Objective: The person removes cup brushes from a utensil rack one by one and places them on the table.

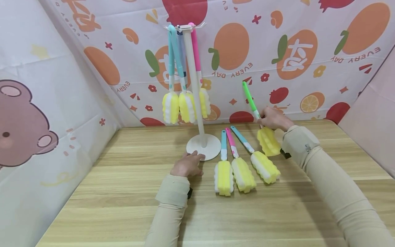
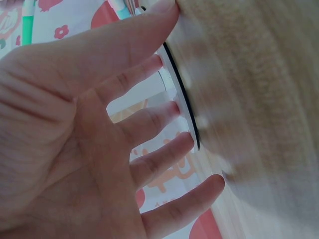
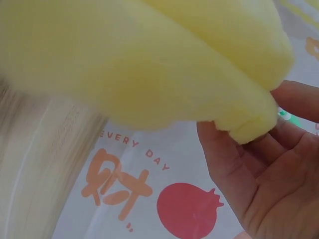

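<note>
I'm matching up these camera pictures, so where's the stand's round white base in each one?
Head: round white base near the middle, by the left hand.
Left wrist: its rim, edge-on, just right of centre.
Right wrist: not in it.
Shared landmark: wood-grain tabletop, in all three.

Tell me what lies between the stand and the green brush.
A blue brush, a pink brush, then a second blue brush, all on the table, in the head view.

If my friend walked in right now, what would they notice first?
Probably the green-handled brush in the right hand, at the back right of the table. Next, the tall white stand to its left, hung with yellow-and-white sponge brushes. Three more brushes lie on the table to the stand's right.
</note>
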A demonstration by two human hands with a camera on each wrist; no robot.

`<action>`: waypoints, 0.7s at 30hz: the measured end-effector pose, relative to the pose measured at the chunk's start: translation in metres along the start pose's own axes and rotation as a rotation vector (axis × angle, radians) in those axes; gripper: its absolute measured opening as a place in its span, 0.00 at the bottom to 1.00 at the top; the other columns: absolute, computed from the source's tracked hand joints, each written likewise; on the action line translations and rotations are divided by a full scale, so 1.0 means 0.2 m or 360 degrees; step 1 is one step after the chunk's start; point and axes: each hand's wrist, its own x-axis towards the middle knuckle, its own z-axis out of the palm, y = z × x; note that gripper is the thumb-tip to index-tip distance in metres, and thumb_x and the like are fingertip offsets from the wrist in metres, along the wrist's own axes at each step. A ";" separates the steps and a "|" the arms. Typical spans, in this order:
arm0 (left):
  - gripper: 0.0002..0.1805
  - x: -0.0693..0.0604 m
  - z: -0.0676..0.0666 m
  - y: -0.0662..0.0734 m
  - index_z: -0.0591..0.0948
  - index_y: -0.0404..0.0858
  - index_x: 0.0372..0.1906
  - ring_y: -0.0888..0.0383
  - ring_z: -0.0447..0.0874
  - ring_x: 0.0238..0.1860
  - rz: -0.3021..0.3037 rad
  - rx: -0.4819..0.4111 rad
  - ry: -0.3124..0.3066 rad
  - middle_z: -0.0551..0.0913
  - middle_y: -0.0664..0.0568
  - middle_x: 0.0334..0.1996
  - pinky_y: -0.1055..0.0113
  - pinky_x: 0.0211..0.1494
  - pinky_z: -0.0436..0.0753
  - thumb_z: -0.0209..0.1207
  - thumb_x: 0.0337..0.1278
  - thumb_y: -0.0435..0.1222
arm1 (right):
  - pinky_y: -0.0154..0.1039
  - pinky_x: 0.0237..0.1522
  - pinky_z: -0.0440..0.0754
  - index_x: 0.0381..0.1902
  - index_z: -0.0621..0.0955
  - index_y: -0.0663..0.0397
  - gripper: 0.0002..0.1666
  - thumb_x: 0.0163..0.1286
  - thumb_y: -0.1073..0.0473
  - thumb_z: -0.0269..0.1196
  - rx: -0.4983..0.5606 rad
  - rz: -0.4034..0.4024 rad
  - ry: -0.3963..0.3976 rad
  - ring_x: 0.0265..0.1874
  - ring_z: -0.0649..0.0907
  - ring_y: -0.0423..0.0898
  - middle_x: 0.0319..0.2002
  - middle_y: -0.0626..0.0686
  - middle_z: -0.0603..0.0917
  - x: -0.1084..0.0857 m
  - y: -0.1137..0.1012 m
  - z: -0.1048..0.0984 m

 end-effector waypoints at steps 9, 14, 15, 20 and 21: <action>0.33 0.00 0.00 0.00 0.75 0.46 0.71 0.40 0.57 0.75 0.0000 0.0003 0.0003 0.62 0.45 0.77 0.36 0.67 0.68 0.70 0.60 0.37 | 0.35 0.24 0.76 0.30 0.83 0.71 0.13 0.72 0.66 0.58 -0.0028 -0.0071 0.0031 0.21 0.73 0.45 0.33 0.60 0.76 0.00 0.03 -0.02; 0.33 0.01 0.00 0.00 0.74 0.47 0.71 0.40 0.56 0.76 -0.0004 0.0001 -0.0005 0.61 0.45 0.77 0.36 0.67 0.68 0.69 0.61 0.37 | 0.36 0.24 0.73 0.29 0.84 0.69 0.12 0.71 0.68 0.59 -0.0065 -0.0115 0.0044 0.21 0.72 0.46 0.35 0.61 0.74 0.00 0.06 -0.01; 0.33 0.01 0.00 0.00 0.74 0.47 0.71 0.40 0.57 0.75 -0.0001 0.0009 -0.0004 0.62 0.45 0.77 0.36 0.67 0.68 0.69 0.61 0.37 | 0.36 0.24 0.74 0.30 0.84 0.69 0.11 0.71 0.68 0.59 -0.0069 -0.0114 0.0039 0.22 0.72 0.47 0.34 0.61 0.75 0.00 0.06 -0.01; 0.33 0.01 0.00 0.00 0.75 0.46 0.71 0.41 0.60 0.73 0.0015 0.0039 0.0004 0.65 0.46 0.75 0.37 0.64 0.71 0.70 0.60 0.37 | 0.37 0.26 0.73 0.30 0.84 0.67 0.10 0.71 0.68 0.60 -0.0127 -0.0117 0.0008 0.23 0.72 0.48 0.31 0.59 0.80 0.00 0.07 -0.01; 0.33 0.01 0.00 0.00 0.75 0.46 0.71 0.41 0.60 0.73 0.0013 0.0038 0.0003 0.65 0.46 0.75 0.37 0.65 0.71 0.70 0.60 0.37 | 0.37 0.27 0.73 0.29 0.85 0.67 0.10 0.71 0.68 0.60 -0.0139 -0.0113 -0.0003 0.24 0.72 0.48 0.32 0.59 0.80 0.00 0.08 -0.01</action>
